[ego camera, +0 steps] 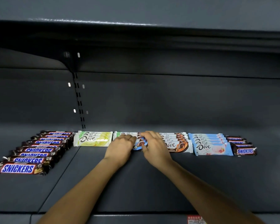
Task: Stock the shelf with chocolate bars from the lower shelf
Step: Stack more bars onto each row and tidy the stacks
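Note:
A row of chocolate bars lies across the dark grey shelf point(136, 183). In the middle, a Dove bar with a blue and brown wrapper point(140, 145) sits at the front of a short stack. My left hand point(120, 147) curls over its left end. My right hand point(154, 147) holds its right part, fingers on top and thumb at the front edge. Both hands hide most of this bar and the stack behind it.
Several Snickers bars point(18, 168) run in a slanted line at the left. A yellow-white Dove stack point(92, 139), a brown Dove stack point(176, 145), a light blue Dove stack point(212, 148) and more Snickers point(245, 151) flank the hands. Another shelf point(136, 34) overhangs above.

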{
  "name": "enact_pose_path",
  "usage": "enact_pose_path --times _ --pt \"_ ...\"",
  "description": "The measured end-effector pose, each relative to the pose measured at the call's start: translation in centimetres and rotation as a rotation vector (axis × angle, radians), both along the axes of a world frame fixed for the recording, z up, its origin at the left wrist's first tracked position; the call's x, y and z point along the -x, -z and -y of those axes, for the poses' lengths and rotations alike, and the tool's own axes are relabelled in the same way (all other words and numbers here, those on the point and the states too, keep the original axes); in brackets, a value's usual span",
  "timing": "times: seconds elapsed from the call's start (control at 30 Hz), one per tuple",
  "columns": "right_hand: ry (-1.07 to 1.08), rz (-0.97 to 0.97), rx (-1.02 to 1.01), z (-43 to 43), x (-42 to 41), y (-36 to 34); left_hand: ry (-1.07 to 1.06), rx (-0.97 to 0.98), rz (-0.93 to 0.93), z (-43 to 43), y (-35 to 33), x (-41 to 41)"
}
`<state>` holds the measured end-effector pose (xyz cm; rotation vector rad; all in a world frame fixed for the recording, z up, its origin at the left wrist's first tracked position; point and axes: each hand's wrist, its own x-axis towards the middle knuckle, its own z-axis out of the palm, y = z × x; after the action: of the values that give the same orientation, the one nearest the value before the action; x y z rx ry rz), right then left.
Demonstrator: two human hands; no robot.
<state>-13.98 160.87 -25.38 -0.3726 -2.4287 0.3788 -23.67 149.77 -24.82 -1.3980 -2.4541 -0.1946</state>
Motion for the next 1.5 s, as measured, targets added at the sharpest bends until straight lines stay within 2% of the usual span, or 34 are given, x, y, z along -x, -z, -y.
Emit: enact_pose_path --times 0.17,0.43,1.17,1.5 --pt "0.019 0.153 -0.133 0.1 2.2 1.4 0.026 -0.059 0.018 0.1 0.8 0.7" --pt "0.089 0.107 -0.223 0.2 2.8 3.3 0.001 -0.113 0.020 0.3 1.5 1.7" --pt "0.043 0.128 -0.234 0.7 1.9 2.5 -0.091 -0.144 0.089 0.7 0.7 0.1" --pt "0.072 0.166 -0.047 3.6 -5.6 -0.3 -0.006 -0.118 0.010 2.5 -1.8 -6.1"
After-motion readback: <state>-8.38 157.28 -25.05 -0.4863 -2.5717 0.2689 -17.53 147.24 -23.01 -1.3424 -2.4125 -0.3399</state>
